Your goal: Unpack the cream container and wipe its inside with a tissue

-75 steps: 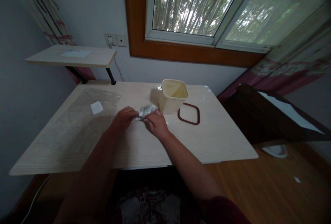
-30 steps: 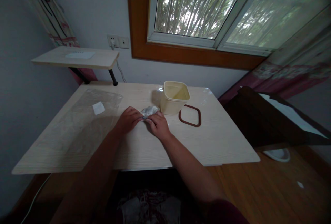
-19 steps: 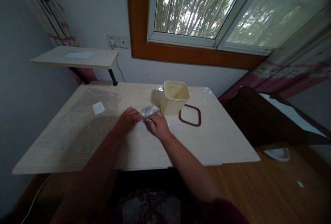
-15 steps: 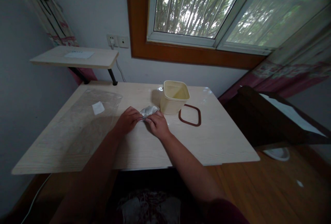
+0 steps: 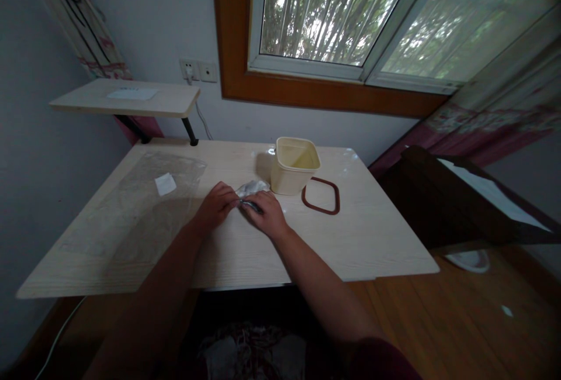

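Right at the middle of the pale wood-grain counter [image 5: 372, 239], the person's left hand [image 5: 215, 207] and right hand [image 5: 268, 215] meet over a small crumpled silvery-white packet [image 5: 253, 186]. Their fingers are curled narrow and pinched onto its near edge, so that only its far end shows beyond the fingertips. A thin dark strip sits between the two hands, and what it is cannot be told. Just beyond the packet to the right stands an open cream plastic tub [image 5: 294, 166], upright and close to the right hand's fingertips but apart from them. A dark red-brown rubber ring [image 5: 302, 196] with rounded corners lies flat beside the tub on its right, touching or nearly touching its base. To the left of the left hand, a large clear plastic sheet [image 5: 131, 216] is spread over the counter and bears a white square label [image 5: 165, 183], too small to read. A raised wooden shelf [image 5: 166, 99] on black brackets juts out over the far left corner and carries a white sheet of paper [image 5: 132, 93], its surface likewise illegible. Two wall sockets [image 5: 198, 69] sit on the wall above the shelf, next to the brown-framed window [image 5: 232, 35]. Dark wooden furniture [image 5: 429, 193] stands off the counter's right side, on the wooden floor [image 5: 460, 321].
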`<state>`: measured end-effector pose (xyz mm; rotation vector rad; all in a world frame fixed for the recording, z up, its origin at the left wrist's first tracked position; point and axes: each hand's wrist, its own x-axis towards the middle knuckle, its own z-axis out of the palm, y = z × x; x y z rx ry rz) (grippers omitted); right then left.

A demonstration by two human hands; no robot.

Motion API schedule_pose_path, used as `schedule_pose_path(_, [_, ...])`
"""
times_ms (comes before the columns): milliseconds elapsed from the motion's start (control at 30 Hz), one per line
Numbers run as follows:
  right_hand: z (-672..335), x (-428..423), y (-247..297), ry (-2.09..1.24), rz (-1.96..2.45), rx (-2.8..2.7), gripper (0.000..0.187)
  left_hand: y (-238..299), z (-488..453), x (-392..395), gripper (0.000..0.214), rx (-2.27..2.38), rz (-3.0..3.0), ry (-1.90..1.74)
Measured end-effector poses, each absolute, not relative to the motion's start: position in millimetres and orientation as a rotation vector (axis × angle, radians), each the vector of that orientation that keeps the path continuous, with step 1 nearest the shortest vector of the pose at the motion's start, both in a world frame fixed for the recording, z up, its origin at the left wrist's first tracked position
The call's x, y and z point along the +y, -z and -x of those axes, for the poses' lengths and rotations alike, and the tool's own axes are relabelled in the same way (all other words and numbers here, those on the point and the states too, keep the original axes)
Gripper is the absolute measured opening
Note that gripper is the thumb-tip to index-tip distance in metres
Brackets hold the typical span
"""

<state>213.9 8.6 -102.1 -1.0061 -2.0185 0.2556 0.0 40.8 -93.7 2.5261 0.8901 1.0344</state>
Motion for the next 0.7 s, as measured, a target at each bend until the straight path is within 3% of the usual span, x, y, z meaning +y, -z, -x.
schedule_pose_path(267, [-213.7, 11.7, 103.9, -0.162, 1.017, -2.040, 0.017, 96.7, -0.5, 43.2, 0.039, 0.916, -2.508, -0.968])
schedule_pose_path(700, [-216.4, 10.8, 102.2, -0.106, 1.092, -2.016, 0.026, 93.5, 0.0, 40.7, 0.037, 0.912, -2.474, -1.036])
